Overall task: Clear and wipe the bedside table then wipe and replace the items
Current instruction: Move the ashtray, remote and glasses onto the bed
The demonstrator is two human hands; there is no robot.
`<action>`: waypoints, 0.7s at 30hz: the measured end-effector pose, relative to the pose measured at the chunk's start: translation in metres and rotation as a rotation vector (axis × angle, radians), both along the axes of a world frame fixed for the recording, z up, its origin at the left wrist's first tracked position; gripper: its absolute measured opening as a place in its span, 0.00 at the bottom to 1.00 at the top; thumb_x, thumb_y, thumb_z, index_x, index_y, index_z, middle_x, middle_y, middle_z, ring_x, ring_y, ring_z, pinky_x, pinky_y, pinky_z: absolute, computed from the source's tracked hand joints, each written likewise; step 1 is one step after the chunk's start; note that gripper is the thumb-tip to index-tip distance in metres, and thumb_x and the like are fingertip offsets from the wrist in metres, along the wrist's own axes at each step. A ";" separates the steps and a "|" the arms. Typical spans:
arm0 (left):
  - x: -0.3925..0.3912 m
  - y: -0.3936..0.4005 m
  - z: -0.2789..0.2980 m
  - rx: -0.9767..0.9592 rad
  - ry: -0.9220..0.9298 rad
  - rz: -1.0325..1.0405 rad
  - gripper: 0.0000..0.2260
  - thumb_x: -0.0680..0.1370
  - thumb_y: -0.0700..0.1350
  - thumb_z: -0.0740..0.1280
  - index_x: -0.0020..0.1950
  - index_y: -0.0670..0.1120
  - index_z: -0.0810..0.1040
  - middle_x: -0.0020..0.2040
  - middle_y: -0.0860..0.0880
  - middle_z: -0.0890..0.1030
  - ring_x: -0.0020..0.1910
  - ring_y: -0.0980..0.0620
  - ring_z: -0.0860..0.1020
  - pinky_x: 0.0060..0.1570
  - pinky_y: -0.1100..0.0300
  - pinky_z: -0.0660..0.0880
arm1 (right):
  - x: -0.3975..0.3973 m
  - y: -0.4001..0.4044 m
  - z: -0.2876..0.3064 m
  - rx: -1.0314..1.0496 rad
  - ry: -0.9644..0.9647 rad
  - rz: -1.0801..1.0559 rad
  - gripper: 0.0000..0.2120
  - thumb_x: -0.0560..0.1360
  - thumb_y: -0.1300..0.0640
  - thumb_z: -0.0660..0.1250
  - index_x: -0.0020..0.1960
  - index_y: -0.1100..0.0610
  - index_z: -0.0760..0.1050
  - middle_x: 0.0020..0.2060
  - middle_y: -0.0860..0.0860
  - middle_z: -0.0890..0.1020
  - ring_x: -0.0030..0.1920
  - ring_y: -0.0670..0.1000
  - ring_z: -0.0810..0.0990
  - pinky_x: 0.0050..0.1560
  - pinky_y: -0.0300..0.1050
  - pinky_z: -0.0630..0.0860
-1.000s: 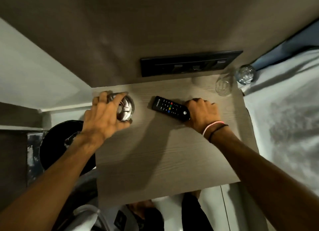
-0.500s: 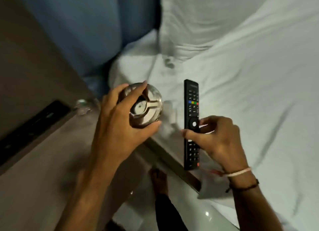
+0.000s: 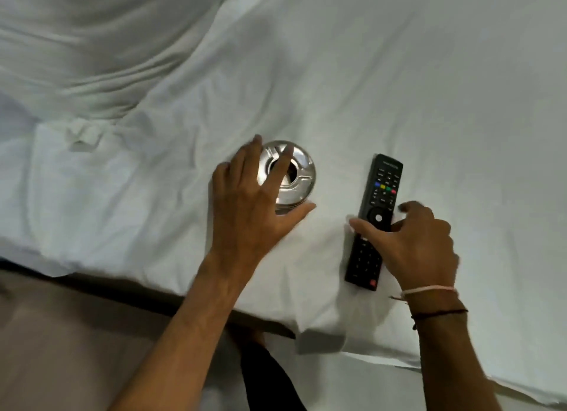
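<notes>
Two things lie on the bed [image 3: 399,73]. My left hand [image 3: 248,208] grips the glass ashtray [image 3: 291,174]; my right hand [image 3: 411,242] holds the remote [image 3: 376,217], pointing far. Both should let go next.

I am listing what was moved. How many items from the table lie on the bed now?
2. The ashtray is under the left hand; the remote is beside it, under the right hand. Others may lie out of view.

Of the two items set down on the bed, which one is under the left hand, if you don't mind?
The round shiny metal ashtray; the left hand covers it, while the long black remote lies under the right hand.
</notes>
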State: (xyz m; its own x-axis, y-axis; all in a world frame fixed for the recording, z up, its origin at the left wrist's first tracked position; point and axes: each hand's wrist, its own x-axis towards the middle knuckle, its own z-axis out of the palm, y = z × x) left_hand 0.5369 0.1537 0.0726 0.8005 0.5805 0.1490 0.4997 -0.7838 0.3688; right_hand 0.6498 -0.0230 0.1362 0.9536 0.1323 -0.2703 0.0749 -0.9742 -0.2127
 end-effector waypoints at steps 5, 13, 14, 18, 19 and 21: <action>-0.090 0.019 -0.003 0.138 -0.152 0.177 0.38 0.77 0.71 0.59 0.81 0.52 0.61 0.82 0.39 0.61 0.82 0.42 0.59 0.77 0.38 0.59 | -0.037 0.034 0.027 0.178 -0.128 0.323 0.42 0.69 0.34 0.73 0.73 0.59 0.68 0.67 0.60 0.75 0.68 0.62 0.73 0.65 0.55 0.71; -0.352 0.032 -0.008 0.326 0.210 0.752 0.37 0.78 0.69 0.58 0.82 0.51 0.58 0.81 0.37 0.60 0.81 0.40 0.60 0.75 0.33 0.60 | -0.222 0.175 0.019 0.454 0.185 1.140 0.40 0.75 0.45 0.72 0.80 0.57 0.60 0.76 0.59 0.66 0.78 0.57 0.64 0.76 0.51 0.64; -0.373 0.031 -0.010 0.343 0.243 0.787 0.37 0.79 0.69 0.58 0.82 0.51 0.57 0.82 0.37 0.60 0.81 0.40 0.59 0.75 0.32 0.60 | -0.245 0.188 0.011 0.438 0.218 1.227 0.40 0.75 0.44 0.71 0.80 0.57 0.59 0.77 0.59 0.65 0.78 0.57 0.64 0.76 0.51 0.64; -0.437 0.020 -0.018 0.315 0.307 0.915 0.38 0.79 0.70 0.56 0.83 0.51 0.53 0.82 0.37 0.57 0.82 0.40 0.57 0.74 0.30 0.58 | -0.336 0.243 -0.032 0.304 0.255 1.499 0.38 0.77 0.45 0.68 0.81 0.52 0.55 0.77 0.59 0.62 0.77 0.59 0.64 0.75 0.51 0.66; -0.446 0.017 -0.021 0.296 0.312 0.941 0.39 0.78 0.71 0.55 0.83 0.52 0.52 0.82 0.37 0.57 0.82 0.40 0.57 0.74 0.30 0.58 | -0.354 0.255 -0.046 0.280 0.259 1.540 0.38 0.77 0.47 0.69 0.81 0.52 0.55 0.77 0.60 0.62 0.75 0.60 0.66 0.73 0.51 0.68; -0.466 0.009 -0.028 0.251 0.329 0.992 0.39 0.78 0.72 0.53 0.83 0.52 0.50 0.83 0.37 0.55 0.83 0.40 0.55 0.75 0.29 0.56 | -0.387 0.272 -0.073 0.211 0.269 1.598 0.39 0.77 0.49 0.69 0.82 0.50 0.53 0.78 0.62 0.58 0.74 0.64 0.67 0.71 0.55 0.71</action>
